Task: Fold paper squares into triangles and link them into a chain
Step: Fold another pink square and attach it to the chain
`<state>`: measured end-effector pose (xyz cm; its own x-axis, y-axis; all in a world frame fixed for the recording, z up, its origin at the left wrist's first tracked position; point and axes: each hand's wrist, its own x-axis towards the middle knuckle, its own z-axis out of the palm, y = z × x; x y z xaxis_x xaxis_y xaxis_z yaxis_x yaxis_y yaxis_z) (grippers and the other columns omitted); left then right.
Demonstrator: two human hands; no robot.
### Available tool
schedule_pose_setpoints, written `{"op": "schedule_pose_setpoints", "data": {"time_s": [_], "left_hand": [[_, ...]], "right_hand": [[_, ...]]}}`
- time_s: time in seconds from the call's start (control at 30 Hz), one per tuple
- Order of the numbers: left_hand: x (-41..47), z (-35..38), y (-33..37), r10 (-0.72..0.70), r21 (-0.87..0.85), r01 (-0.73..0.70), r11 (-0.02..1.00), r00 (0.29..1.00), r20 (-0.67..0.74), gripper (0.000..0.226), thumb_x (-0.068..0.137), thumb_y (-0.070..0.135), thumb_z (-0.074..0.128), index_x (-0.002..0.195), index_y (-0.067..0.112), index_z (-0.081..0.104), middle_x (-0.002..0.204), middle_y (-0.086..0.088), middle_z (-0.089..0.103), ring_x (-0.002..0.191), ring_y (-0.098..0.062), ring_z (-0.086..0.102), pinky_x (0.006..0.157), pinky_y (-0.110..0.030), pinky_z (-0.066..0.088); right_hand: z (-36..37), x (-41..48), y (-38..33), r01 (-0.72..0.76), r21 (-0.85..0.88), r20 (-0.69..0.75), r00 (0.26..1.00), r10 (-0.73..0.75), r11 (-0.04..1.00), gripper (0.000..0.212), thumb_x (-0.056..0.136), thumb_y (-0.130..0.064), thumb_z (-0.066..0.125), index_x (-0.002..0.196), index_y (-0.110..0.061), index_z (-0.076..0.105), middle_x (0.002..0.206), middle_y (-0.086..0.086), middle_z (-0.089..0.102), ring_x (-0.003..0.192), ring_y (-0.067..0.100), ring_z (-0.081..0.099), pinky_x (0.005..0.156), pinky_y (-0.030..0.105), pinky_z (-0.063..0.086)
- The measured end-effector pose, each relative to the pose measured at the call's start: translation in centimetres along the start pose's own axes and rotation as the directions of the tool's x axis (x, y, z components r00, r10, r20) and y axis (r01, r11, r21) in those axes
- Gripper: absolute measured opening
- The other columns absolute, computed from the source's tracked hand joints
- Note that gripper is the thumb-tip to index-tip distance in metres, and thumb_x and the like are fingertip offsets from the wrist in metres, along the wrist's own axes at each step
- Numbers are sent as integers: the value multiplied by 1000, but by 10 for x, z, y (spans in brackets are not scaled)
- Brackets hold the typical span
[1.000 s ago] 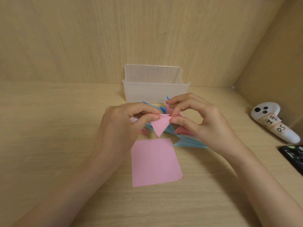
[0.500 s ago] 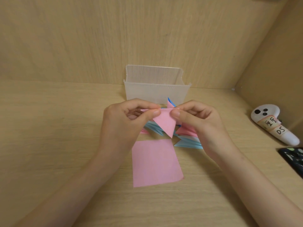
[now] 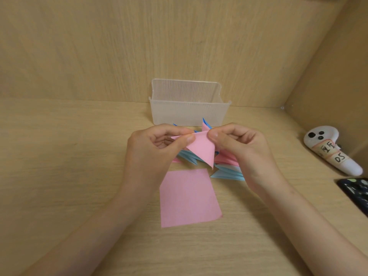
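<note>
two hands up off the desk [image 3: 59, 186], one folded piece between them. head view, the only one to go by.

left hand [image 3: 151, 150] pinches the top left corner of a pink triangle [image 3: 201, 150], thumb in front, fingers curled behind. right hand [image 3: 241, 148] pinches the top right corner the same way. hands close together, thumbs nearly meeting, both clamped on the paper. triangle hangs point down, long edge on top, raised above the desk.

under and behind the hands: chain [image 3: 229, 173] of linked blue and pink triangles lying on the desk, partly hidden by the fingers. how many links, cannot tell.

nearer the person: flat pink square [image 3: 189, 198], unfolded, on the desk just below the triangle's point.

behind: translucent plastic box [image 3: 189, 114] near the back wall, contents not visible. far right: white controller [image 3: 330, 150] with a handwritten label, and a dark object [image 3: 356, 193] cut off by the frame edge.

judgement: the fold on this piece looks about done. the pinch at both corners suggests sharpening the crease or opening the piece ready to link. next move probably calls for lowering the triangle to the chain's free end and sliding it onto the last link, one hand steadying the chain so it doesn't fan apart. the pink square waits its turn.
</note>
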<state>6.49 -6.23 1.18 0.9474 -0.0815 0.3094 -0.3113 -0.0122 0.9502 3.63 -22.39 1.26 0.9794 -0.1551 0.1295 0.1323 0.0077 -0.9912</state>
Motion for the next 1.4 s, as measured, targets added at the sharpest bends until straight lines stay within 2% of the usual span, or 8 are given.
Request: {"op": "schedule_pose_setpoints", "data": {"time_s": [0.13,0.4,0.63,0.87,0.93,1.03,1.27,1.4], "left_hand": [[1,-2,-1,-8,-24,8,1000,1000,-17,22,74,4,76,70,25,72,66,13,72,63,-1,66,56,-11,50],[0,1,-1,-61,-69,60,996,998,-13,20,74,4,76,69,23,72,66,13,72,63,-2,66,53,-11,48],[-1,0,-1,-78,-111,74,991,996,-33,16,74,5,75,73,20,73,69,7,74,65,-5,66,54,-12,49],[4,-1,-5,-59,-51,63,997,995,75,13,76,7,74,72,19,70,67,12,70,66,-4,62,59,-13,49],[2,0,-5,27,19,-29,999,991,129,10,72,18,78,78,24,72,71,11,70,70,-3,62,66,-11,47],[0,0,-6,82,77,-94,993,986,148,15,74,11,77,78,26,73,77,6,71,74,-10,64,69,-17,50],[-3,0,-6,131,75,-138,988,987,98,17,77,3,73,70,18,72,73,1,69,74,-7,64,66,-12,45],[-3,-1,-6,111,53,-113,992,993,40,17,77,8,73,68,22,72,73,9,69,72,-3,63,67,-13,45]], "right_hand": [[0,1,3,-7,-31,7,1000,7,1000,11,74,-28,70,76,-18,74,74,7,71,70,22,64,75,49,46],[1,-1,1,25,15,-36,999,-24,1000,19,67,-24,72,76,-7,71,75,10,72,68,23,66,71,46,49],[1,-1,1,11,-41,-9,1000,-11,999,11,72,-26,78,73,-16,73,70,3,70,65,19,62,69,42,46],[0,-1,1,44,-62,18,999,-42,997,8,68,-22,72,69,-14,72,68,3,71,62,14,63,68,38,48],[3,-2,4,65,-88,70,996,-59,994,5,74,-13,72,72,-8,72,68,0,72,63,9,64,67,27,50],[6,-4,6,94,-92,124,989,-83,991,2,78,-3,70,76,-4,71,71,4,73,64,6,64,60,13,47],[6,-4,8,83,-86,126,989,-72,993,9,76,-9,71,79,0,71,82,20,72,74,22,65,73,33,53],[8,-5,6,63,-84,138,989,-51,994,4,79,-6,70,79,-2,72,81,18,73,72,20,64,69,29,52]]}}
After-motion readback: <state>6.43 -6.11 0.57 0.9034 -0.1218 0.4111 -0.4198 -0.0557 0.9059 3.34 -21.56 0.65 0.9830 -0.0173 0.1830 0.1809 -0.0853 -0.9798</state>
